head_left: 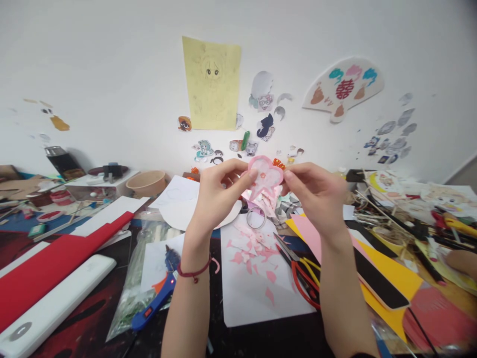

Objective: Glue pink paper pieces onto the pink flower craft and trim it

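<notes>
Raised over the table, a pink-rimmed, petal-shaped paper cutout (271,175) has a pale middle with a small red flower on it. My left hand (227,186) pinches its left edge between thumb and fingers. At the right edge, my right hand (315,191) is closed with thumb and fingertips on the rim. An orange curled piece (278,164) shows by the cutout's upper right; whether it is attached I cannot tell. Below lie a roll of clear tape (256,218), pink paper scraps (270,296) and a white sheet (242,313).
Red-handled scissors (298,278) lie beside my right forearm, near a black phone (380,278) on yellow paper. A blue glue gun (156,301) with a lit red light is left of my left forearm. A white device (59,308) and red paper (63,263) lie farther left.
</notes>
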